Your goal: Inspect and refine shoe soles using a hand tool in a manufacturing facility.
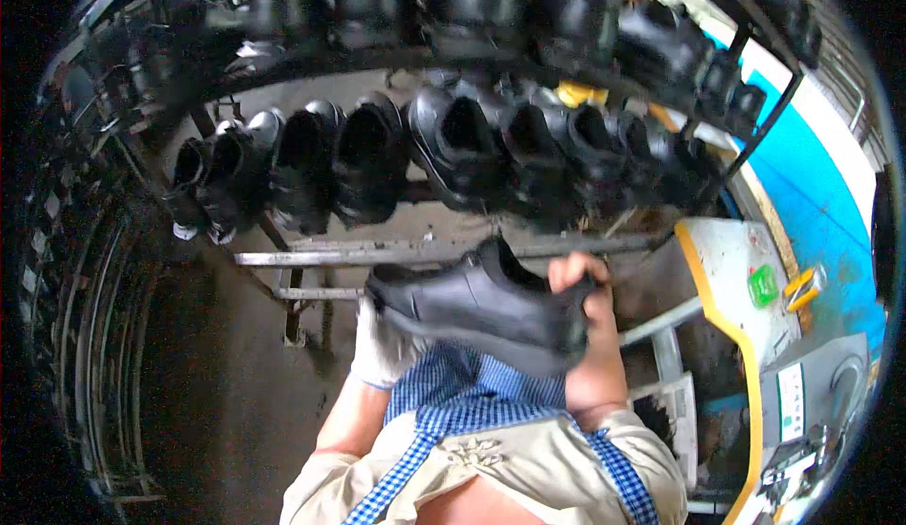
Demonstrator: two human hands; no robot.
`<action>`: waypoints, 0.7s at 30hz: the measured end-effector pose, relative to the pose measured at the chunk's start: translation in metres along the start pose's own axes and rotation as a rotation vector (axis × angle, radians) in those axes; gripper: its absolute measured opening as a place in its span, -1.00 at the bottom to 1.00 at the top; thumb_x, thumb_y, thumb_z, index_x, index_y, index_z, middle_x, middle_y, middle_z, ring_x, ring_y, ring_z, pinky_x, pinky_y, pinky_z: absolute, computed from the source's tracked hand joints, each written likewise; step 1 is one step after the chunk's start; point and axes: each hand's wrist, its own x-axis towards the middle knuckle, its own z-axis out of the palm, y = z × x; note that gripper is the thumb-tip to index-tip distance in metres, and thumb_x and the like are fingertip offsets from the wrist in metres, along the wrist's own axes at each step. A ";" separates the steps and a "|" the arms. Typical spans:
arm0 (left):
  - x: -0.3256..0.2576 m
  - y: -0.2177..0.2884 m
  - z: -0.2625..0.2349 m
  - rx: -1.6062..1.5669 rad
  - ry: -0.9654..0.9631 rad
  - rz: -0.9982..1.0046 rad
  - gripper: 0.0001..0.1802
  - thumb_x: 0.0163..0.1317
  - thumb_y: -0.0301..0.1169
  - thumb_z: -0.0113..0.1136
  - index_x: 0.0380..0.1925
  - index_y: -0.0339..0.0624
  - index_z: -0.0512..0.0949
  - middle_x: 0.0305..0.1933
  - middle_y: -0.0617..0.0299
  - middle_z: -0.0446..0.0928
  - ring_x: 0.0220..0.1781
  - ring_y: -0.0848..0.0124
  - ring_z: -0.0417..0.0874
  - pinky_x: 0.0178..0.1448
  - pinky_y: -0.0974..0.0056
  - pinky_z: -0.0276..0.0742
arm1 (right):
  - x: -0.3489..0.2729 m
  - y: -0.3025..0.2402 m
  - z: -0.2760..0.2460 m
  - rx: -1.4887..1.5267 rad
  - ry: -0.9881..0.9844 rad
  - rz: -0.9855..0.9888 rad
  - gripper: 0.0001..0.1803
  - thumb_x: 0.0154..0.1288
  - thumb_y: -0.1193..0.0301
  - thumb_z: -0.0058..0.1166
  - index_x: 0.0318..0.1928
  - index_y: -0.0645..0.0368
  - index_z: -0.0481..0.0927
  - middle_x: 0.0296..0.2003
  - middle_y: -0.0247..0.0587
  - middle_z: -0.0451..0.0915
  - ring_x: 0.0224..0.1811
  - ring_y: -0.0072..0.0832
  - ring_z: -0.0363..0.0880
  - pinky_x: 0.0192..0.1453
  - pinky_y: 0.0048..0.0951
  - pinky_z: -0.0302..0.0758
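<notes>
A black shoe (472, 308) lies sideways across my front, its toe to the left and its heel to the right. At the toe my left hand (382, 348), in a white glove, is closed on the shoe, its fingers partly hidden behind it. My bare right hand (583, 284) grips the heel end, fingers curled over the collar. Just beyond, a row of black shoes (368, 162) stands on a rack shelf, with more black shoes (481, 16) on the shelf above.
Metal rails (321, 258) of the rack cross low in front of me. To the right is a white worktable (708, 242) with a yellow edge, bearing a green container (763, 286), a yellow-handled tool (805, 288) and a grey machine (816, 383). More dark racks (99, 336) line the left.
</notes>
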 end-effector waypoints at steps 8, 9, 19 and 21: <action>0.022 -0.007 0.005 0.066 0.157 0.201 -0.33 0.14 0.14 0.08 0.14 -0.03 0.39 0.14 0.10 0.47 0.10 0.13 0.54 -0.07 -0.03 0.68 | 0.003 0.017 -0.011 -0.356 0.463 0.163 -0.47 0.31 0.07 0.05 0.11 0.19 0.46 -0.57 -0.51 0.42 -0.62 -0.75 0.35 -0.58 -0.72 0.25; 0.024 -0.011 0.003 0.075 0.160 0.182 -0.33 0.14 0.14 0.08 0.14 -0.03 0.39 0.14 0.10 0.47 0.10 0.13 0.54 -0.07 -0.03 0.68 | -0.005 0.017 -0.016 -0.321 0.388 0.178 -0.54 0.27 0.17 0.14 0.05 0.22 0.51 -0.54 -0.47 0.47 -0.56 -0.75 0.41 -0.52 -0.72 0.31; 0.026 -0.014 -0.024 0.126 0.142 0.307 -0.22 0.05 0.13 0.15 0.19 -0.10 0.35 0.23 0.10 0.40 0.21 0.13 0.46 0.21 0.02 0.46 | -0.017 0.015 -0.011 -0.925 0.336 -0.119 -0.85 0.14 0.64 0.19 -0.24 0.32 0.60 -0.25 -0.24 0.55 -0.46 -0.67 0.51 -0.46 -0.69 0.46; 0.027 -0.013 -0.028 0.162 0.139 0.319 -0.22 0.04 0.13 0.17 0.19 -0.10 0.36 0.23 0.11 0.40 0.20 0.16 0.47 0.21 0.07 0.46 | -0.017 0.024 -0.021 -0.958 0.354 -0.089 -0.89 0.18 0.60 0.16 -0.25 0.31 0.57 -0.30 -0.28 0.53 -0.51 -0.70 0.47 -0.51 -0.71 0.40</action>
